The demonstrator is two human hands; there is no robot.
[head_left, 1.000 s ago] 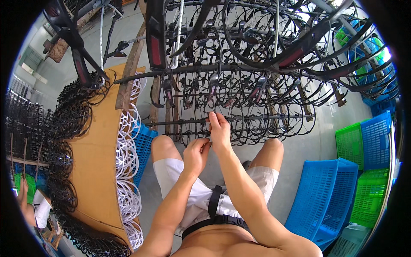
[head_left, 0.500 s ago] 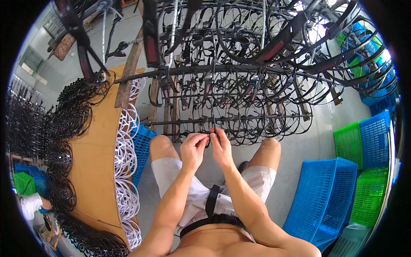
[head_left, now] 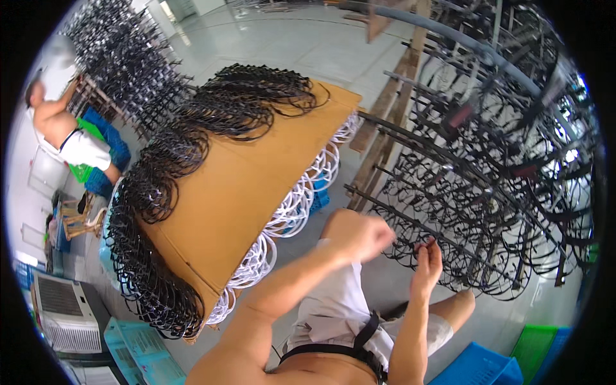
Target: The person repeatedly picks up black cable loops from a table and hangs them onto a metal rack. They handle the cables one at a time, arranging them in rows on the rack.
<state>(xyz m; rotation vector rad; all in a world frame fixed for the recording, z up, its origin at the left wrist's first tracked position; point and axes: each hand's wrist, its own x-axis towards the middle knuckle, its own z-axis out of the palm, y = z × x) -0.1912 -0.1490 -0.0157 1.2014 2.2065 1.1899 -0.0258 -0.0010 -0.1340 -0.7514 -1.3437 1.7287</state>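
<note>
My left hand is raised over my left knee, smeared by motion; whether it holds anything cannot be told. Close by, my right hand is closed with its fingertips pressed together, at the near side of the rack. What is in that pinch, if anything, is too small to make out. Just beyond both hands, thin black hoops hang in rows from dark bars. To the left, a brown board carries bundles of black looped bands along its far and left edges.
White hoops hang along the board's near right edge. Blue crates and a green crate stand at lower right. Wooden beams stand by the rack. Another person works at far left beside stacked crates and more racks.
My view has swung left, bringing the board and the other person further into sight. My hands, together at the rack before, are now apart, the left one moving.
</note>
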